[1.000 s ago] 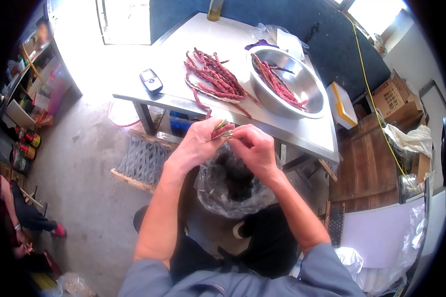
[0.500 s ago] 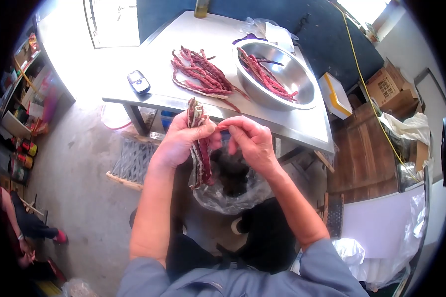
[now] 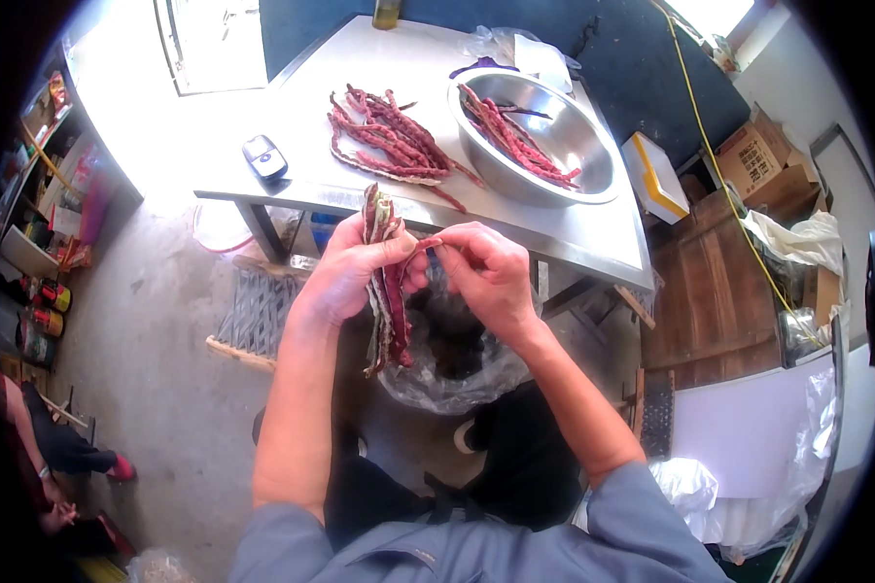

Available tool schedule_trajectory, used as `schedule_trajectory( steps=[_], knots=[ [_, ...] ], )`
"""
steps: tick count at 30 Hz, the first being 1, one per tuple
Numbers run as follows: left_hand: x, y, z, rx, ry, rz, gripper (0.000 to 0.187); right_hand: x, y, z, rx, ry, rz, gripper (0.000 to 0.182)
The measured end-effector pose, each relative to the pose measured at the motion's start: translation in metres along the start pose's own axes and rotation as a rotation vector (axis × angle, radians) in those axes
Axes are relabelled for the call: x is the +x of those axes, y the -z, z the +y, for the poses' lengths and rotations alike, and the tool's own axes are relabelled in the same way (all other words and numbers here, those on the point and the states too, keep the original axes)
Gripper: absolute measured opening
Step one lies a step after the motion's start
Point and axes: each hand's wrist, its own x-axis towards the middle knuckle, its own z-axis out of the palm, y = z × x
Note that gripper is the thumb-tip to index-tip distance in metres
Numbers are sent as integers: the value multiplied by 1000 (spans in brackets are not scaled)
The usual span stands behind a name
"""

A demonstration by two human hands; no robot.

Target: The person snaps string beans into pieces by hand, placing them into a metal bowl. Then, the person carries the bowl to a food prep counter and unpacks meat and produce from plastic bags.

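My left hand (image 3: pixel 345 272) grips a bunch of long red bean pods (image 3: pixel 386 291) that stand up above my thumb and hang down below my palm. My right hand (image 3: pixel 486 272) pinches the top end of one pod beside my left thumb. Both hands are held over a clear plastic bag (image 3: pixel 447 360) with dark scraps inside. On the steel table (image 3: pixel 292 126) beyond lies a loose pile of red pods (image 3: pixel 389 141). A steel bowl (image 3: pixel 593 146) to the right of it holds more pods (image 3: pixel 510 136).
A mobile phone (image 3: pixel 264 156) lies near the table's left front edge. A wooden pallet (image 3: pixel 253 316) sits under the table. Cardboard boxes (image 3: pixel 768 165) and a yellow-trimmed box (image 3: pixel 656 180) stand at right. Shelves with jars (image 3: pixel 39 223) line the left wall; another person's legs (image 3: pixel 58 447) show at lower left.
The short piece at my fingertips gave way to a long bunch of pods now upright and hanging in my left hand. My right hand shifted slightly and pinches one pod's top.
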Motion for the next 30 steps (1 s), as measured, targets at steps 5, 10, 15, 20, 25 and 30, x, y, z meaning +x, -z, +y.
schedule_trajectory(
  steps=[5, 10, 15, 20, 25, 30],
  knots=[
    [-1, -1, 2, 38, 48, 20, 10, -2, 5, 7, -181, 150, 26, 10],
    [-1, 0, 1, 46, 63, 32, 13, -3, 2, 1, -176, 135, 45, 9],
    [-1, 2, 1, 25, 91, 38, 9, -4, 1, 4, -226, 204, 58, 9],
    [0, 1, 1, 37, 115, 46, 12, -2, 3, 7, -315, 334, 44, 5],
    [2, -6, -5, 77, 122, 52, 13, -4, -1, 17, -398, 288, 78, 3],
    [5, -9, -7, 52, 106, 60, 12, -2, -16, 11, 288, -417, 181, 14]
  ],
)
